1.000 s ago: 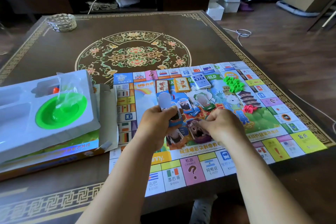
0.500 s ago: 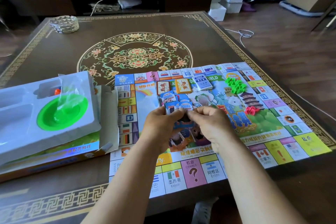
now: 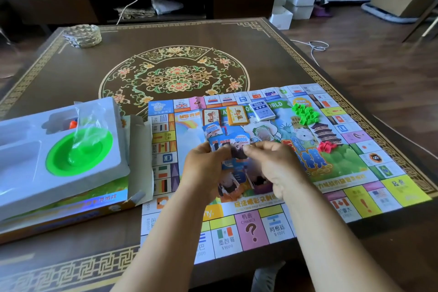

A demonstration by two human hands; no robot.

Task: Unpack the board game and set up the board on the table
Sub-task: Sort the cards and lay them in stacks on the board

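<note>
Glossy paper in bright colours makes up the unfolded game board (image 3: 272, 225), which lies flat on the near right part of the dark brown table with gold patterned border (image 3: 166, 35), its near edge at the table's front edge. Above the board's middle, both hands meet over a small fan of blue play-money notes (image 3: 233, 141). The left hand (image 3: 203, 168) curls its fingers round the lower part of the notes, and the right hand (image 3: 275, 163) pinches their right side between thumb and forefinger, so the notes stick up just beyond the knuckles, clear of the board. More printed notes or cards lie on the board under the hands, partly hidden.

Farther back on the board sit three small card stacks in a row: a brown-backed stack (image 3: 211, 116), an orange stack (image 3: 237, 115) and a blue-and-white stack (image 3: 263, 110). To their right lies a heap of bright green plastic house pieces (image 3: 305, 113), and nearer, a smaller heap of red plastic pieces (image 3: 326, 146).

Left of the board, the open cardboard game box (image 3: 71, 208) carries a white moulded plastic tray (image 3: 21, 168), tilted, with a round green plastic dish (image 3: 59, 163) in one hollow and a clear plastic bag (image 3: 88, 125) lying over it. A small orange piece shows in another hollow. The box's flap overlaps the board's left edge. A woven-looking round dish (image 3: 83, 35) stands at the table's far left corner.
</note>
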